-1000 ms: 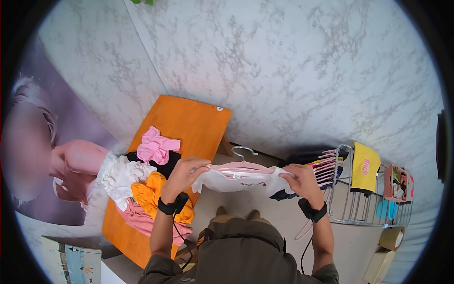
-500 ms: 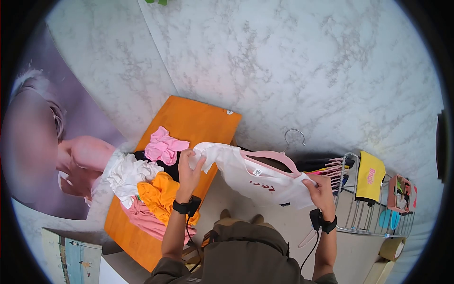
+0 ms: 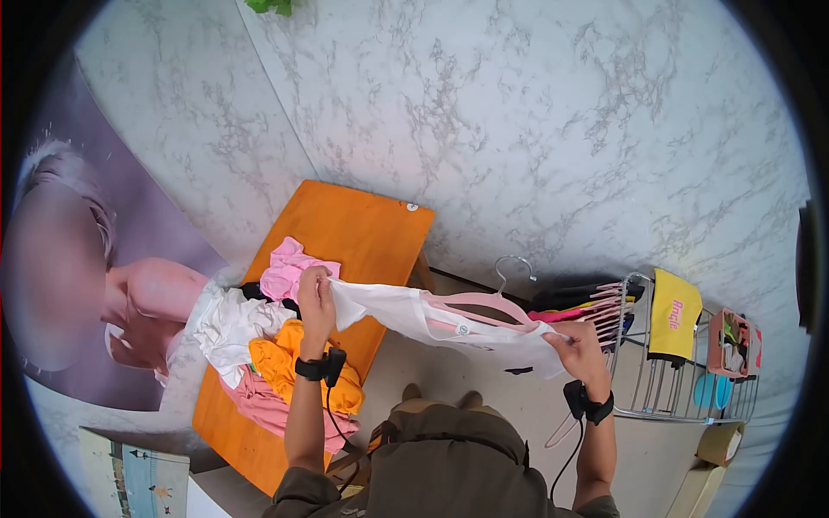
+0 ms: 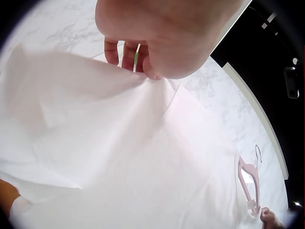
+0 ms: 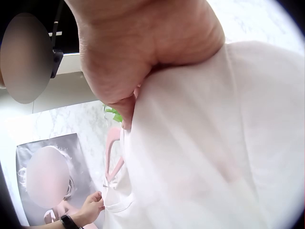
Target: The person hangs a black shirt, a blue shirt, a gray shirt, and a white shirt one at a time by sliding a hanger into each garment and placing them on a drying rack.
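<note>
A white shirt (image 3: 393, 312) is stretched between both hands, with a pink hanger (image 3: 475, 300) in its neck opening and the metal hook pointing up. My left hand (image 3: 317, 302) pinches the shirt at its left sleeve end; in the left wrist view the fingers and thumb of that hand (image 4: 152, 43) grip the cloth's upper edge. My right hand (image 3: 580, 350) pinches the shirt at the shoulder near the hanger's right end. In the right wrist view the right hand (image 5: 147, 52) covers part of the cloth, and the hanger (image 5: 112, 148) shows beside it.
An orange table (image 3: 345, 216) at the left bears a pink garment (image 3: 289, 266), a white one (image 3: 231, 332) and an orange one (image 3: 285, 363). At the right, a metal rack (image 3: 635, 388) holds a yellow cloth (image 3: 673, 315), a pink basket (image 3: 717, 345) and dark clothes on pink hangers.
Both hands moved right with the shirt, then the left hand shifted slightly back left. The shirt now stretches wider, its left part pulled out from the hanger, and its printed front tilts out of view.
</note>
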`<control>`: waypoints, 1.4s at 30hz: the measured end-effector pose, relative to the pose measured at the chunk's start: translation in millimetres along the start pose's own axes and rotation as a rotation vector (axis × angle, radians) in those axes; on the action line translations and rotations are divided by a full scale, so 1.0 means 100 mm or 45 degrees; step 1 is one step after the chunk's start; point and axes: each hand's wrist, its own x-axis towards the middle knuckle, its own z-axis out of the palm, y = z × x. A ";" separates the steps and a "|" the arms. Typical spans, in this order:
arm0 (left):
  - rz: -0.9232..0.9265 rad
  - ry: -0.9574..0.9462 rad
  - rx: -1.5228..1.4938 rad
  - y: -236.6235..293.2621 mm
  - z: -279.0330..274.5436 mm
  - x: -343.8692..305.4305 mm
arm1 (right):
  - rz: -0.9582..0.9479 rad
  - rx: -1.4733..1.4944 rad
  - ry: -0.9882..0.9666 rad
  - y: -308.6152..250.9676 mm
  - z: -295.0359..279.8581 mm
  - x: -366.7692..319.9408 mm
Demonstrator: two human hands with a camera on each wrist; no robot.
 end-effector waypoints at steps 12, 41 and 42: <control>-0.138 -0.449 0.330 -0.05 -0.14 0.30 | -0.006 0.126 -0.042 -0.04 0.09 -0.04; -0.215 -0.508 0.113 0.15 -0.35 0.11 | 0.085 0.095 -0.138 0.06 0.04 -0.03; -0.066 -0.424 0.023 0.22 -0.29 0.11 | 0.087 0.094 -0.135 0.06 0.04 -0.03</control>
